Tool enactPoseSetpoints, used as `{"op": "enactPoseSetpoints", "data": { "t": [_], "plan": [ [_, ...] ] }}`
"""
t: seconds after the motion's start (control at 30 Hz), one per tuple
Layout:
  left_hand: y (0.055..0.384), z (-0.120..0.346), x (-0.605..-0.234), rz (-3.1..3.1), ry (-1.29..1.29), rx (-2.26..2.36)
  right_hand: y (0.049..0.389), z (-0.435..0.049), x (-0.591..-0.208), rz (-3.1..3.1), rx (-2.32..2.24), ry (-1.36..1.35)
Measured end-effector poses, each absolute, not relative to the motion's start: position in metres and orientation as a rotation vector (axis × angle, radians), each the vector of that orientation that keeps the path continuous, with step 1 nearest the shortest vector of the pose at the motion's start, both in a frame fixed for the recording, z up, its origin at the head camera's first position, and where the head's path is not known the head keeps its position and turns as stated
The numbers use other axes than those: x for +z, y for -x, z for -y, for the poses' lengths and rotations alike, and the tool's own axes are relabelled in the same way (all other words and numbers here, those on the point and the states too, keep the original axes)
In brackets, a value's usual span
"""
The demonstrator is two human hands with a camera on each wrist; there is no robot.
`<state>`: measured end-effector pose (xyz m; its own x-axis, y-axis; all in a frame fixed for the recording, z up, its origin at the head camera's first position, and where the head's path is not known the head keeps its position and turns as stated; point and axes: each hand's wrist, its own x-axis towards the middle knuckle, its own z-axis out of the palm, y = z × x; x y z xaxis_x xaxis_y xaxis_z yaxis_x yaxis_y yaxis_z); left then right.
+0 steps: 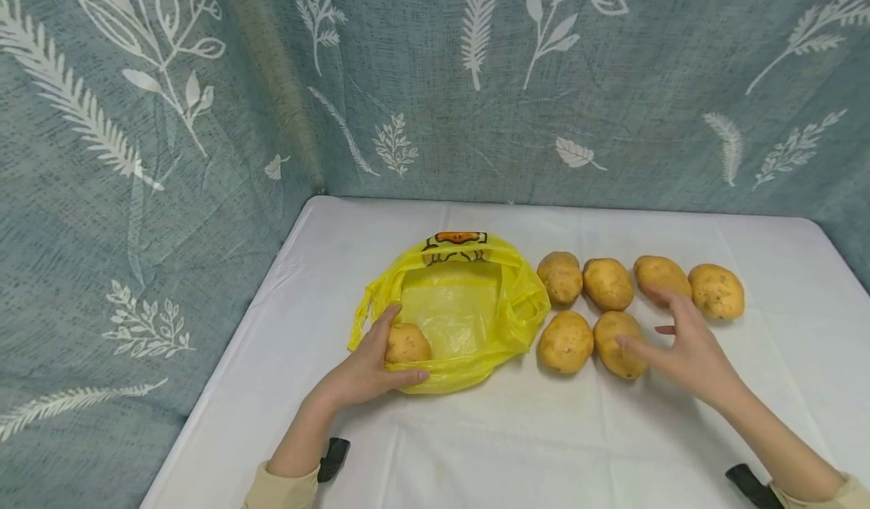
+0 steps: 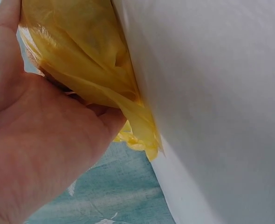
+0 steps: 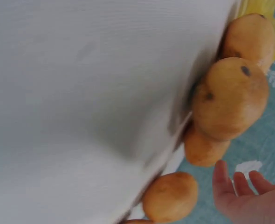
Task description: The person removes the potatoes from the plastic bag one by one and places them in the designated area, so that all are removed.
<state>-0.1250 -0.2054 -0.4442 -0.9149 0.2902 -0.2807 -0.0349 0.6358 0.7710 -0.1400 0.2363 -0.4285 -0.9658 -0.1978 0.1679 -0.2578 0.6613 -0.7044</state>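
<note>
A yellow plastic bag (image 1: 469,373) lies on the table with its mouth spread wide. One potato (image 1: 408,343) rests inside, at the bag's left side. My left hand (image 1: 362,371) holds the left part of the rim, thumb along the front edge; in the left wrist view the yellow plastic (image 2: 81,46) partly hides its fingers. To the right of the bag, my right hand (image 1: 696,354) hovers with fingers spread and holds nothing. Its thumb overlaps the front right potato (image 1: 617,343) in the head view; whether they touch I cannot tell. Another potato (image 1: 566,341) sits beside that one.
Behind the front pair, several potatoes (image 1: 608,284) stand in a row, the rightmost potato (image 1: 717,291) at its end. A white cloth (image 1: 516,448) covers the table. Blue-green curtains (image 1: 421,78) with white leaf prints hang behind and at the left.
</note>
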Motion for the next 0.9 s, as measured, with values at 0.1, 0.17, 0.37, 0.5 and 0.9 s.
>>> {"op": "enactPoseSetpoints", "data": {
  "t": [0.1,0.17,0.37,0.5,0.9],
  "plan": [
    [0.125,0.205,-0.443,-2.479,-0.204,1.178,0.143,-0.228,-0.424,2.733,1.210,-0.421],
    [0.125,0.205,-0.442,-2.481,-0.204,1.176,0.145,-0.222,-0.421,2.707,1.224,-0.449],
    [0.125,0.205,-0.441,-2.488,-0.217,1.177,0.148,-0.198,-0.413,2.682,1.291,-0.544],
    [0.126,0.205,-0.439,-2.503,-0.235,1.193,0.151,-0.182,-0.407,2.686,1.320,-0.601],
    [0.119,0.209,-0.435,-2.672,-0.272,1.216,0.155,-0.126,-0.402,2.617,1.568,-0.785]
  ]
}}
